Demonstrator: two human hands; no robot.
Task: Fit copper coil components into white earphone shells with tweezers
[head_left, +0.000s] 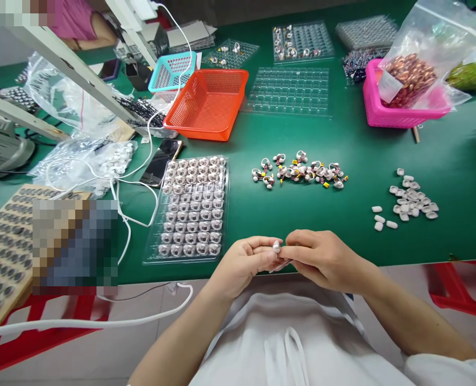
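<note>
Close to the table's front edge, my left hand (248,262) pinches a small white rounded piece (276,246), which looks like an earbud part. The fingers of my right hand (328,260) are bent closed against the same piece from the other side, so much of it is hidden. Beyond my hands lies a loose pile of white earbud parts (308,172) with yellow and dark bits on them. Small white oval caps (413,201) are scattered to the right. On the left sits a clear tray (225,214) with rows of shiny earbud pieces (188,236).
An orange basket (206,104), a teal basket (171,72) and an empty clear tray (290,91) stand behind. A pink basket (407,115) holds a bag of copper-coloured parts (410,75). At left are a phone (161,161), white cables (127,220) and a wooden board (61,230).
</note>
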